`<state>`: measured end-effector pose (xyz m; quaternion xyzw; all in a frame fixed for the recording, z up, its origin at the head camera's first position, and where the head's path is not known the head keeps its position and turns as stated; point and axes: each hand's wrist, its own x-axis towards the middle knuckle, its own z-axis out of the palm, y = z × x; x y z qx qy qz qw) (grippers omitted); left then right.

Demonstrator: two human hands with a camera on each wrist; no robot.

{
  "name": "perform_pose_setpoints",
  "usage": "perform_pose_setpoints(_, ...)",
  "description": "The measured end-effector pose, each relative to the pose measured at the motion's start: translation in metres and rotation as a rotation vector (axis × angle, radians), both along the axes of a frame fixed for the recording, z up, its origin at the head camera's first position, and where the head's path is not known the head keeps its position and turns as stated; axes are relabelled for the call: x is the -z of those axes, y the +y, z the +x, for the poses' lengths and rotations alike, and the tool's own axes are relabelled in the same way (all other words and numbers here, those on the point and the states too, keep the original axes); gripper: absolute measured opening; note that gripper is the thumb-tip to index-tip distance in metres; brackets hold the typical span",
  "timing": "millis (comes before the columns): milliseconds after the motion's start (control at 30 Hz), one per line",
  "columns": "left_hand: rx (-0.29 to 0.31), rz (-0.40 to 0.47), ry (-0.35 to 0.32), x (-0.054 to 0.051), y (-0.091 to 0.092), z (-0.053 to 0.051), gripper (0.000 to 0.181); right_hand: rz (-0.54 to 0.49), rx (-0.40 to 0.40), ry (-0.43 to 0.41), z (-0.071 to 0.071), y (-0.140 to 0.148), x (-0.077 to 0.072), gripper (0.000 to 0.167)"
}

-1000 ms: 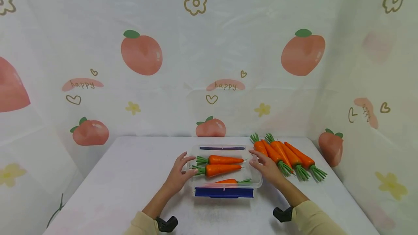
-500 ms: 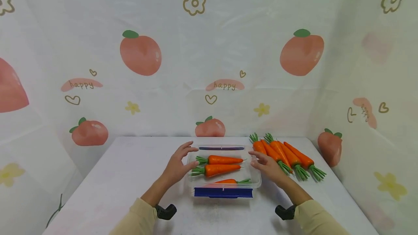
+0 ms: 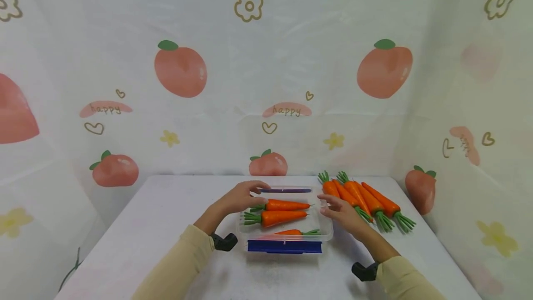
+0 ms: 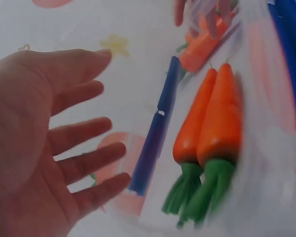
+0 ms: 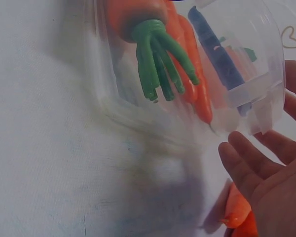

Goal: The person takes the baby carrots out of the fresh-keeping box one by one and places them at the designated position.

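A clear plastic box (image 3: 319, 224) with blue clasps stands on the table, and three orange carrots with green tops lie inside: a back carrot (image 3: 287, 205), a middle carrot (image 3: 285, 218) and a front carrot (image 3: 291, 232). Over the box's back left corner reaches my left hand (image 3: 239, 198), near the back blue clasp (image 3: 287, 190). In the left wrist view this left hand (image 4: 49, 133) has its fingers spread, holding nothing. My right hand (image 3: 343, 215) is at the box's right side. Its loosely bent fingers lie by the box wall (image 5: 246, 91) in the right wrist view; contact is unclear.
Several loose carrots (image 3: 376, 203) lie in a pile at the table's back right, just beyond my right hand. The front blue clasp (image 3: 285, 246) hangs out from the box. A printed curtain (image 3: 225, 142) rises behind the white table (image 3: 175, 212).
My left hand has moved from the box's left side up and rightward to its back left corner. The right hand has stayed almost still. Box and carrots keep their places.
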<state>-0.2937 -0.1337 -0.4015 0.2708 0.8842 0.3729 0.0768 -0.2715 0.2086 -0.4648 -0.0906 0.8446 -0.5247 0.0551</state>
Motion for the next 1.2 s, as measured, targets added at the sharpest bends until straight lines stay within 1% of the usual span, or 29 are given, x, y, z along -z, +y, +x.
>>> perform_pose_setpoints(133, 0.043, -0.051, -0.043, -0.004, 0.010, -0.008, 0.045, -0.001, 0.000, -0.004, 0.000, -0.001, 0.000, 0.054)
perform_pose_setpoints(200, 0.058, -0.077, -0.069, -0.003, 0.014, -0.013, 0.047, -0.006, 0.002, -0.006, 0.000, -0.001, 0.000, 0.054)
perform_pose_setpoints(300, 0.065, -0.110, -0.107, -0.002, 0.019, -0.019, 0.046, -0.008, -0.005, -0.012, -0.001, -0.001, -0.001, 0.054)
perform_pose_setpoints(367, 0.066, -0.140, -0.114, 0.001, 0.022, -0.023, 0.047, -0.010, -0.014, -0.015, -0.002, -0.001, -0.002, 0.054)
perform_pose_setpoints(500, 0.073, -0.197, -0.129, 0.002, 0.028, -0.030, 0.049, -0.009, -0.028, -0.022, -0.002, -0.002, -0.005, 0.053)
perform_pose_setpoints(567, 0.079, -0.224, -0.151, 0.001, 0.032, -0.032, 0.049, -0.009, -0.026, -0.030, -0.001, -0.002, -0.007, 0.053)
perform_pose_setpoints(633, 0.079, -0.247, -0.195, 0.001, 0.037, -0.032, 0.050, -0.011, -0.028, -0.037, -0.001, -0.002, -0.008, 0.054)
perform_pose_setpoints(700, 0.066, -0.270, -0.244, 0.000, 0.041, -0.032, 0.052, -0.011, -0.031, -0.038, 0.000, -0.001, -0.008, 0.055)
perform_pose_setpoints(800, 0.037, -0.309, -0.284, 0.000, 0.048, -0.033, 0.054, -0.014, -0.036, -0.035, -0.001, 0.000, -0.008, 0.056)
perform_pose_setpoints(933, 0.001, -0.390, -0.271, 0.001, 0.056, -0.036, 0.052, -0.021, -0.033, -0.039, -0.002, 0.001, -0.007, 0.056)
perform_pose_setpoints(1033, -0.026, -0.457, -0.282, 0.003, 0.061, -0.037, 0.050, -0.023, -0.023, -0.042, -0.001, 0.001, -0.006, 0.054)
perform_pose_setpoints(1133, -0.050, -0.516, -0.308, 0.008, 0.065, -0.036, 0.049, -0.025, -0.019, -0.048, -0.001, 0.000, -0.006, 0.052)
perform_pose_setpoints(1200, -0.066, -0.539, -0.318, 0.012, 0.066, -0.036, 0.047, -0.024, -0.024, -0.050, 0.000, -0.001, -0.006, 0.050)
